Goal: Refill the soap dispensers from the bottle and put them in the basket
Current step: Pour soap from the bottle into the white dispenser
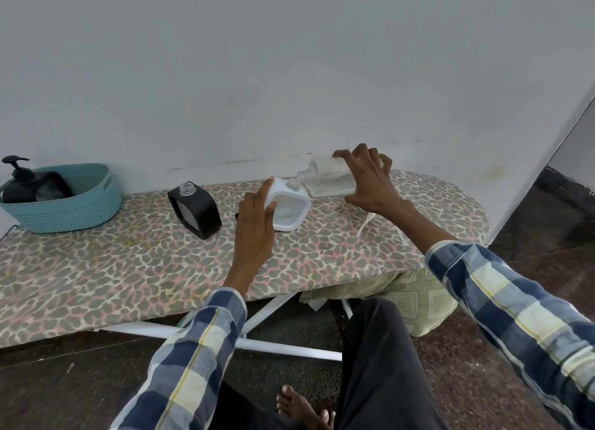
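White soap dispenser (291, 209), steadied by the left hand's (254, 223) curled fingers, meets the tilted clear bottle (328, 180) gripped by the right hand (370, 178).

On the ironing board (128, 268) we find the basket (69, 209) far out at nine o'clock, one pump dispenser (17, 181) inside it. An uncapped dispenser (194, 212) stands between basket and centre. At centre sits a second dispenser (291, 210), the tilted bottle (328, 180) at its two o'clock, neck touching its opening
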Demonstrator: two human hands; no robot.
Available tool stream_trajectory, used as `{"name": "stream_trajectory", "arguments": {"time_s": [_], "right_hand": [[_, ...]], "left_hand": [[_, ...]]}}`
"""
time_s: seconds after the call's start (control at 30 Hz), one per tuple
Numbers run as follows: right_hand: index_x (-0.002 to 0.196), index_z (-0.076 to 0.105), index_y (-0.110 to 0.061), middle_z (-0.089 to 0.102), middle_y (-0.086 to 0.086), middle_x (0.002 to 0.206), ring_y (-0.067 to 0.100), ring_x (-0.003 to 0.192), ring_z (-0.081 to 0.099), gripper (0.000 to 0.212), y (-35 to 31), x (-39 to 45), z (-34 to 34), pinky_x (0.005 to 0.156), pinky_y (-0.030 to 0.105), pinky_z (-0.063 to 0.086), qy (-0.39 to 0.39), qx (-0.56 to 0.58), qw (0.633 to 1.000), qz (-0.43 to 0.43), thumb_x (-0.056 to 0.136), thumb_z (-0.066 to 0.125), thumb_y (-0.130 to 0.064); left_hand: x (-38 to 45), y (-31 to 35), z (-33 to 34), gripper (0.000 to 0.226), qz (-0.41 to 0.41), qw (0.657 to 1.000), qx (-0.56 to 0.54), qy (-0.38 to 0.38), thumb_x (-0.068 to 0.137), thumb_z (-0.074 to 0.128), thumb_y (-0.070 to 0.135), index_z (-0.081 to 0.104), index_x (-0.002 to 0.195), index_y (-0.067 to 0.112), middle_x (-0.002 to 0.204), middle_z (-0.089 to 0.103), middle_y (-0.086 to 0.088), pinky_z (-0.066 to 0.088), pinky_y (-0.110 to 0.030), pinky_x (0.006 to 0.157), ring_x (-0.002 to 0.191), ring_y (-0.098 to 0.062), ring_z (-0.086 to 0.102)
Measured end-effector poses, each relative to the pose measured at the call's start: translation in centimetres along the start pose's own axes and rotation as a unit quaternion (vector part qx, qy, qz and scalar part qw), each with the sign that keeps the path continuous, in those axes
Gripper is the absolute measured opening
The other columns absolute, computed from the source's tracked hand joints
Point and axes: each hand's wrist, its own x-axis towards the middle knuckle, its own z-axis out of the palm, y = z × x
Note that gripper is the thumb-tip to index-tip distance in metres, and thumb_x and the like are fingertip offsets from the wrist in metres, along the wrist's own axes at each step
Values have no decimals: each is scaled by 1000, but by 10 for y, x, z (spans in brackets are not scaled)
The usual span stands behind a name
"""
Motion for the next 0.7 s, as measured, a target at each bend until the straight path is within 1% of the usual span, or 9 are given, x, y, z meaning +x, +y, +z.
{"name": "stream_trajectory", "arguments": {"time_s": [0.1,0.3,0.6,0.7], "right_hand": [[144,43,-35,38,2,123,26,119,41,95,0,1,-2,115,57,26,3,-5,1000,-5,60,78,-11],[144,42,-35,39,4,124,27,122,42,95,-1,3,-4,116,58,25,7,-23,1000,-10,60,79,-10],[143,43,-35,39,4,125,27,123,42,96,-2,4,-6,118,58,21,12,-37,999,-11,58,79,-7],[143,43,-35,38,5,125,27,123,42,99,-1,5,-6,118,57,20,12,-46,999,-13,57,79,-5]], "left_hand": [[0,0,0,49,-1,1000,0,-2,120,33,37,26,168,40,144,48,-1,41,-32,100,125,-9,41],[1,-1,1,49,-2,1000,0,-2,119,34,37,26,167,42,144,48,-1,45,-34,100,126,-15,45],[1,0,0,49,2,1000,2,-3,120,35,34,26,168,40,142,49,-2,42,-33,98,125,-17,46],[0,1,0,49,-1,1000,0,-4,119,34,36,27,168,39,140,49,-3,43,-33,97,124,-17,46]]}}
